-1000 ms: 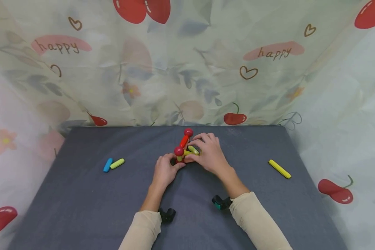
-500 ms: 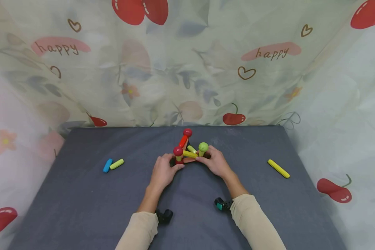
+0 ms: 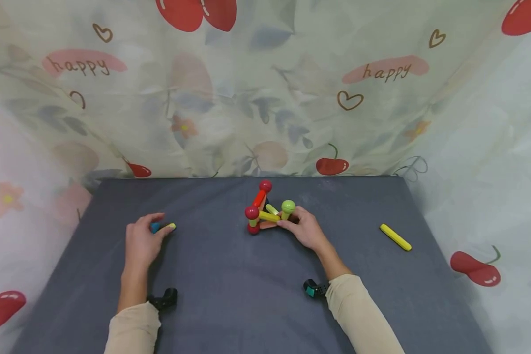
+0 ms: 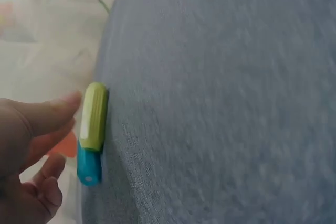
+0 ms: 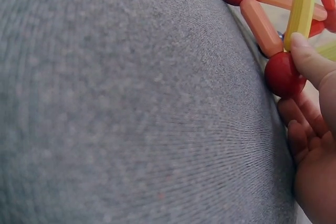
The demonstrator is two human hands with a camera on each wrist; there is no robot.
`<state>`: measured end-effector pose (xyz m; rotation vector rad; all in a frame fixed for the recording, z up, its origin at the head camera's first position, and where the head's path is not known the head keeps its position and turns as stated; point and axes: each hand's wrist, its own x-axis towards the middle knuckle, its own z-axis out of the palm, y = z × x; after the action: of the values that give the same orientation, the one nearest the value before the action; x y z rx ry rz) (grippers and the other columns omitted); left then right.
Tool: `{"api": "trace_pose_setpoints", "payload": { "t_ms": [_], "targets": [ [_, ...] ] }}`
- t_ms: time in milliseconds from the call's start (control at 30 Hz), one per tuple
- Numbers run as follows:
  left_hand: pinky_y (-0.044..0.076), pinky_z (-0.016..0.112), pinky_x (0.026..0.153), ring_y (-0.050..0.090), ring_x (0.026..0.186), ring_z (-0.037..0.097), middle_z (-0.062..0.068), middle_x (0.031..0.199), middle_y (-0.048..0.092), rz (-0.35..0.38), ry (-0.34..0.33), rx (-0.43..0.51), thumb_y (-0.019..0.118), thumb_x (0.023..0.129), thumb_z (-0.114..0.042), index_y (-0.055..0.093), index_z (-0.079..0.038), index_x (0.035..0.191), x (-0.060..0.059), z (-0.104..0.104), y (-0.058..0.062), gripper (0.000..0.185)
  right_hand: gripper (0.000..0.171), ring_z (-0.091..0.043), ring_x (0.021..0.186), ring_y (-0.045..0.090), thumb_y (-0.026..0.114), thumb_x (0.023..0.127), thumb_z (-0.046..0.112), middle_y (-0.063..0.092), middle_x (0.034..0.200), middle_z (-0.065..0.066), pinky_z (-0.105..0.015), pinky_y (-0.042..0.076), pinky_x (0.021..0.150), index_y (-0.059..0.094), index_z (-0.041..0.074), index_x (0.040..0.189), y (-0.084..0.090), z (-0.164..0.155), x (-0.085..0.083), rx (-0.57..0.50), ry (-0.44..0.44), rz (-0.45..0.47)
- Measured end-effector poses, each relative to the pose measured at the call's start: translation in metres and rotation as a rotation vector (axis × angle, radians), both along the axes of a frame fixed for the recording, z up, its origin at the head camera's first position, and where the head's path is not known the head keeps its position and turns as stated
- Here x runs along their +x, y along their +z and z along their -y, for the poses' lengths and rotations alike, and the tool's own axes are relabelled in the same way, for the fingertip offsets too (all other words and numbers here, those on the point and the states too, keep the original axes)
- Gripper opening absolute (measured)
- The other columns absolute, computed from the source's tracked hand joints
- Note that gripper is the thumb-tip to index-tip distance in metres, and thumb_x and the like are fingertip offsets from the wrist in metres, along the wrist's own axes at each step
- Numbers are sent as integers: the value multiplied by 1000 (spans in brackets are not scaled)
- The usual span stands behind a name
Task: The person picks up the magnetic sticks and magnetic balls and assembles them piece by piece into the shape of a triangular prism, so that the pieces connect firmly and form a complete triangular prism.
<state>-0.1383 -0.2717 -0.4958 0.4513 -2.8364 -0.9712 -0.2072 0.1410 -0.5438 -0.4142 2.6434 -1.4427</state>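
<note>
A small structure of rods and balls (image 3: 265, 212) stands at the middle back of the grey mat (image 3: 230, 300): red, orange and yellow rods, red balls, one green ball (image 3: 288, 206). My right hand (image 3: 288, 225) holds its right corner; in the right wrist view the thumb (image 5: 311, 59) presses a yellow rod (image 5: 304, 3) above a red ball (image 5: 282, 74), with the other fingers curled below. My left hand (image 3: 158, 225) is at the left, on a short blue rod (image 4: 88, 163) and a green rod (image 4: 93, 116) lying side by side. Its thumb tip touches the green rod's end, fingers extended.
A long yellow rod (image 3: 395, 237) lies alone at the right of the mat. Patterned cloth (image 3: 265, 98) hangs behind and at both sides. Black wrist cameras (image 3: 314, 288) sit on both forearms.
My left hand has left the structure and moved left to the blue and green rods. The right hand drew back to the structure's right corner, uncovering the green ball.
</note>
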Motion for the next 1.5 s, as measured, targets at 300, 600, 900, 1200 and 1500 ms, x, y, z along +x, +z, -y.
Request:
{"api": "trace_pose_setpoints", "payload": {
  "t_ms": [300, 600, 900, 1200, 1500],
  "targets": [
    [42, 57, 99, 46, 117, 41, 18, 126, 69, 88, -50, -76, 72, 95, -16, 68, -7, 128, -4, 5, -14, 35, 28, -15, 96, 62, 74, 94, 37, 65, 113, -3, -33, 50, 86, 75, 21, 116, -1, -5, 2, 5, -18, 14],
    [54, 48, 87, 63, 103, 29, 12, 117, 66, -232, -210, 73, 71, 96, -14, 70, -12, 126, -16, -75, 42, 30, 26, -17, 95, 61, 75, 93, 33, 65, 112, -4, -33, 50, 86, 76, 20, 115, -3, -8, 2, -12, -49, 14],
    [50, 38, 81, 55, 101, 21, -2, 114, 75, -330, -496, 154, 79, 90, -22, 75, -22, 119, -35, -176, 61, 30, 26, -15, 95, 62, 74, 94, 36, 64, 113, -3, -32, 51, 86, 75, 22, 116, -4, -3, 1, -30, -19, 26],
    [36, 48, 93, 46, 109, 22, -1, 107, 77, -346, -527, 14, 85, 84, -21, 80, -22, 110, -41, -197, 47, 27, 23, -16, 95, 62, 75, 94, 33, 64, 111, -3, -34, 51, 87, 75, 21, 113, -3, -1, 0, -34, -20, 17],
    [33, 48, 93, 47, 112, 24, -2, 107, 76, -361, -549, -145, 86, 83, -23, 81, -24, 107, -41, -203, 44, 25, 20, -15, 91, 62, 74, 94, 33, 64, 108, -4, -32, 51, 83, 75, 18, 108, -5, 0, 0, -24, -26, 2]
  ]
}}
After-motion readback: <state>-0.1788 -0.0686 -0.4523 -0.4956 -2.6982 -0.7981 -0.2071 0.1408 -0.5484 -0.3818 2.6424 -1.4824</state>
